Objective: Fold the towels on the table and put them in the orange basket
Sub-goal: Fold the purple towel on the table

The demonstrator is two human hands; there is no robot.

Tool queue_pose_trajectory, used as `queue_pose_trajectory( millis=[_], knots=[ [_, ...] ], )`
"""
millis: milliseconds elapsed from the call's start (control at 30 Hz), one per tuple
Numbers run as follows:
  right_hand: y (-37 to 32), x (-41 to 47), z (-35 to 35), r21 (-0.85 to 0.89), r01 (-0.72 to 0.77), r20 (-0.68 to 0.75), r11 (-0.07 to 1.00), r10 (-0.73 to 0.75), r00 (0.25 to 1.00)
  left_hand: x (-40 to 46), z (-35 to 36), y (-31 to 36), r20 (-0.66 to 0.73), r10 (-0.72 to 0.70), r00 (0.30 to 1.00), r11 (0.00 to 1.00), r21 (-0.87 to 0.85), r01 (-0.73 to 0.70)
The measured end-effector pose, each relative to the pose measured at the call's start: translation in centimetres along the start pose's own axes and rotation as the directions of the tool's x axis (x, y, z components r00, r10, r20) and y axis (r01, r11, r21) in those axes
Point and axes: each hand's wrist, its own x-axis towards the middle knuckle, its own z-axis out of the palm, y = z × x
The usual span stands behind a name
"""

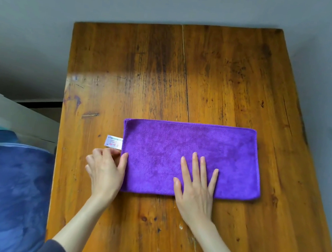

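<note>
Right hand (195, 190) lies flat, fingers straight, pressing the purple towel (210, 152), which lies folded to a long strip on the desk (136, 70). Left hand (106, 171) grasps the towel's left edge beside the white label (113, 141). Best practice, judged: anchor the centre, carry the left edge over squarely. No orange basket is visible; a blue surface (4, 189) lies left.

The left hand (105, 170) hides its own fingertips; the white label's (114, 141) print is too small to read.
</note>
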Motion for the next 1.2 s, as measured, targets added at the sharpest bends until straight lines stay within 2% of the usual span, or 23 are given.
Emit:
queue_pose_trajectory(
  millis=[200,333,433,567,633,700,767,867,967,1067,1200],
  knots=[
    [-0.1,0.1,0.1,-0.060,-0.023,0.065,0.998,0.027,0.997,-0.1,0.0,0.8,0.038,-0.029,0.999,0.999,0.015,0.028],
    [-0.5,0.2,0.0,-0.065,-0.069,0.125,0.995,0.077,0.989,0.8,-0.5,1.5,0.110,-0.087,0.990,0.996,0.003,0.087],
    [-1.2,0.3,-0.3,-0.066,-0.091,0.174,0.994,0.101,0.980,2.0,-1.4,1.4,0.130,-0.048,0.990,0.999,-0.014,0.050],
    [-3.7,2.7,-0.8,-0.036,-0.123,0.199,0.992,0.128,0.972,4.2,-3.6,1.9,0.118,0.049,0.992,0.990,-0.140,-0.032],
    [-5.0,4.5,-1.8,-0.012,-0.097,0.217,0.995,0.098,0.971,6.0,-4.8,2.6,0.128,0.047,0.991,0.990,-0.136,-0.029],
    [-5.4,5.9,-2.6,0.050,-0.049,0.265,0.998,0.034,0.964,7.7,-6.1,3.3,0.176,-0.014,0.984,0.988,-0.146,0.040],
    [-5.0,6.2,-3.9,0.160,-0.054,0.291,0.986,0.006,0.957,8.8,-7.1,3.9,0.266,-0.107,0.958,0.947,-0.267,0.180],
    [-3.4,5.5,-5.4,0.336,-0.067,0.247,0.940,-0.019,0.969,8.0,-8.3,5.0,0.407,-0.228,0.885,0.796,-0.445,0.410],
    [-1.0,4.3,-6.3,0.416,-0.094,0.208,0.905,0.006,0.978,6.1,-8.6,6.4,0.463,-0.260,0.847,0.663,-0.553,0.505],
    [1.7,3.5,-7.1,0.487,-0.125,0.165,0.864,0.049,0.985,4.3,-8.6,8.7,0.411,-0.256,0.875,0.646,-0.600,0.472],
    [5.3,2.7,-8.1,0.542,-0.184,0.151,0.820,0.120,0.981,1.8,-7.7,13.1,0.282,-0.141,0.949,0.733,-0.614,0.291]
  ],
)
